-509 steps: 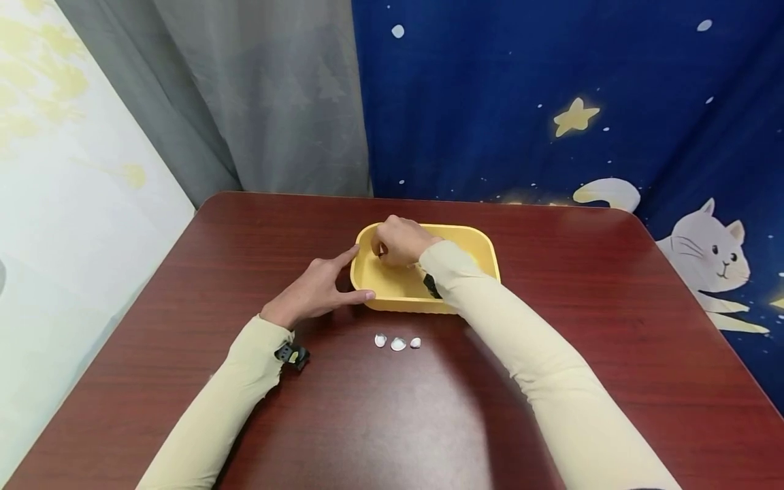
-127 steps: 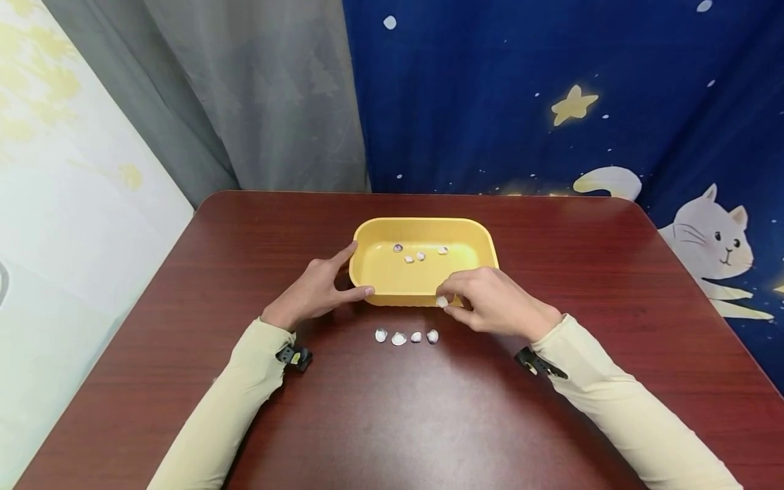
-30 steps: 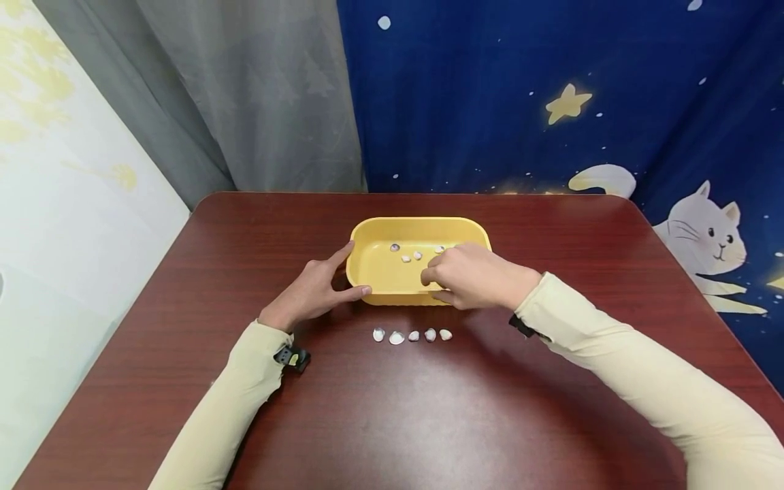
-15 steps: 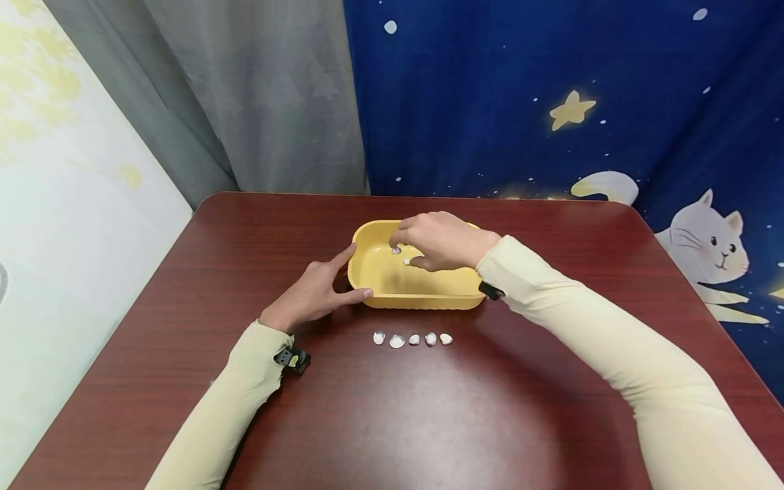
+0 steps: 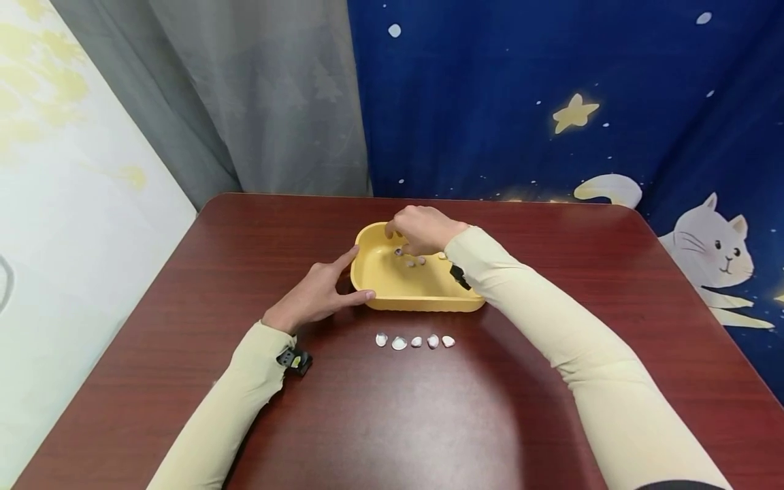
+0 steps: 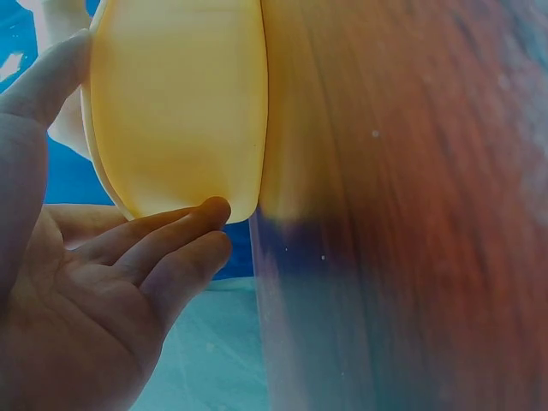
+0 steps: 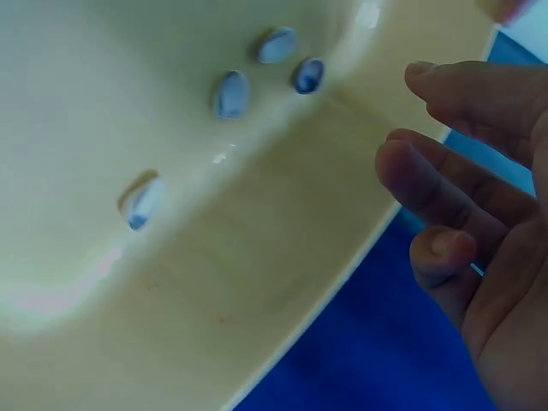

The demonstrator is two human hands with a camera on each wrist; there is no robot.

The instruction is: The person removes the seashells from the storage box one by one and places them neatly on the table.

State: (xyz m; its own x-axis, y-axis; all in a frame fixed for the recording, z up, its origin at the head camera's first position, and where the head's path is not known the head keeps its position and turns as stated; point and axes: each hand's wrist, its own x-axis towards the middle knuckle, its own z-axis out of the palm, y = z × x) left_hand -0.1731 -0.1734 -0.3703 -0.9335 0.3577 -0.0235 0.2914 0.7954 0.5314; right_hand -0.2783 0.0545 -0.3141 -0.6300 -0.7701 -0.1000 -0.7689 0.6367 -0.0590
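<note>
My left hand [image 5: 312, 296] rests against the left end of a yellow plastic basin [image 5: 422, 304], thumb at the front rim and index finger at the left rim. In the left wrist view, its other fingers lie along the outer wall. Over the back left of the basin is my right hand [image 5: 422, 230], fingers loosely bent and apart, holding nothing. Just below it lies a purplish seashell [image 7: 309, 76]. Beside that one, a pale seashell [image 7: 276, 45] and another seashell [image 7: 231, 94] sit close together. A further seashell [image 7: 142, 203] lies apart from them on the basin floor.
On the reddish-brown table [image 5: 380, 422], several small white seashells [image 5: 416, 342] form a row in front of the basin. Behind the table hang a grey curtain [image 5: 269, 95] and a blue curtain [image 5: 465, 95] with a star and cat print.
My right hand has moved from the basin's front right to its back left. Earlier it carried a shell, now at the row's right end; the row has grown from three shells. My left hand stays put.
</note>
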